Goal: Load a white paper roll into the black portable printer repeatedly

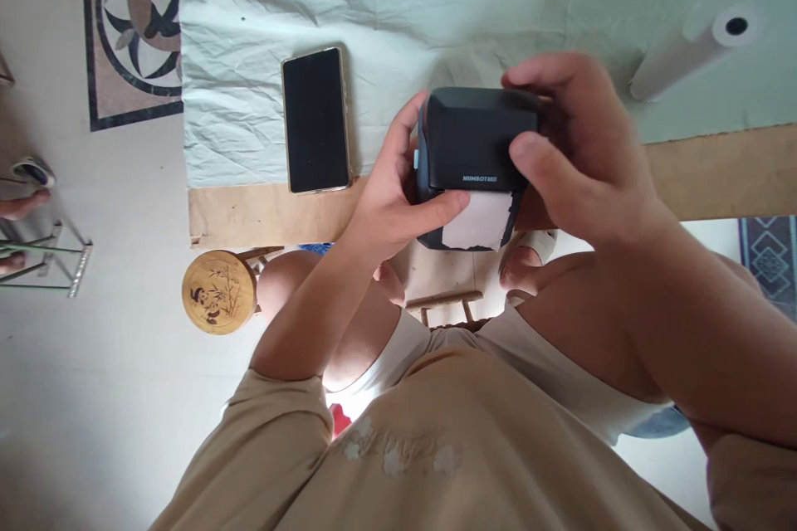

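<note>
Black, boxy plastic device (pixel 473 137) over the brown wooden table edge (pixel 267 211)
The left hand (pixel 398 195) grips its left side, the right hand (pixel 585 145) its right side — white, ragged paper (pixel 476 220) shows in front.

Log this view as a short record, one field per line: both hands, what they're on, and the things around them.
Left hand: grips the left side of the device, thumb along its near edge
Right hand: grips the right side, thumb on the black top
Device marking: NIIMBOT, further print too small to read
Paper: white, ragged-edged, at the device's near side
Phone: screen dark, left of the hands
Roll: white, on the cloth, beyond and right of the hands
Stool: round, wooden, panda picture on top
</note>
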Tool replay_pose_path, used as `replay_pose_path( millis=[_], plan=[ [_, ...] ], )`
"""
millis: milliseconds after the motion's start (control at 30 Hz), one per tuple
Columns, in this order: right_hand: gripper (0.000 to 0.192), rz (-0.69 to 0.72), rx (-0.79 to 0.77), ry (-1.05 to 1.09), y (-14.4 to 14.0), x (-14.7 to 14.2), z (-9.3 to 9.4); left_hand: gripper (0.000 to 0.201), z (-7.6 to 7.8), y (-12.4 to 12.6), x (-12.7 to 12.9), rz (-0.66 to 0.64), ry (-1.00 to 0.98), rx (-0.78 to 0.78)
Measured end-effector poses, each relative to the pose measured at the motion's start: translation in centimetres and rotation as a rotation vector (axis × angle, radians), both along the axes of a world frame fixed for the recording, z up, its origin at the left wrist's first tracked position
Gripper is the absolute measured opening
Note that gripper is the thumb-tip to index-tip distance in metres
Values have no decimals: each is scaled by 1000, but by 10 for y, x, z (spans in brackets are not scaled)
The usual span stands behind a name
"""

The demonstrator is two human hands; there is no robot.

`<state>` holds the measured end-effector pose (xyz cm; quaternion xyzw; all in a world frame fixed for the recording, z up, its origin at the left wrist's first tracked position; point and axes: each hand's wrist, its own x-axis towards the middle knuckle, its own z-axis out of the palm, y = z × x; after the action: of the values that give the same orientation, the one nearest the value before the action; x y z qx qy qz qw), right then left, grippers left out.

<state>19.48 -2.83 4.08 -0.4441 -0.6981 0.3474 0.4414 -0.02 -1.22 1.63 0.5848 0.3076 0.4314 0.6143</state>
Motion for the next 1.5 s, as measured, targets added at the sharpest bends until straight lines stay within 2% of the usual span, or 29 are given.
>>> replay_pose_path(
  millis=[100, 200, 300, 533, 667, 767, 933, 1067, 1167, 1367, 1500],
  plan=[
    [49, 67, 40, -116, 4, 1, -4, 74, 10, -6, 3, -6, -22, -34],
    [50, 74, 112, -140, 6, 1, -6, 60, 19, -12, 6, 53, -18, -69],
    [51, 94, 97, -129, 8, 1, -6, 60, 24, -15, 7, 101, 13, -120],
    [55, 96, 22, -162, 9, 1, -8, 56, 25, -14, 7, 96, 6, -188],
    [55, 82, 69, -139, 8, 0, -9, 43, 24, -10, 6, 47, -154, -232],
    [57, 108, 106, -118, 8, 0, -9, 40, 24, -8, 7, 21, -264, -216],
    [60, 183, 101, -77, 7, 1, -7, 40, 28, -9, 10, 102, -120, -213],
    [62, 144, 75, -146, 6, 0, -8, 49, 31, -10, 12, 150, -82, -177],
    [60, 78, 88, -211, 5, -2, -8, 49, 31, -10, 13, 175, -54, -238],
    [58, 81, 100, -233, 4, -3, -1, 49, 25, -11, 11, 191, -123, -364],
    [68, 119, 160, -223, 5, -1, -2, 42, 23, -11, 9, 191, -173, -333]
  ],
)
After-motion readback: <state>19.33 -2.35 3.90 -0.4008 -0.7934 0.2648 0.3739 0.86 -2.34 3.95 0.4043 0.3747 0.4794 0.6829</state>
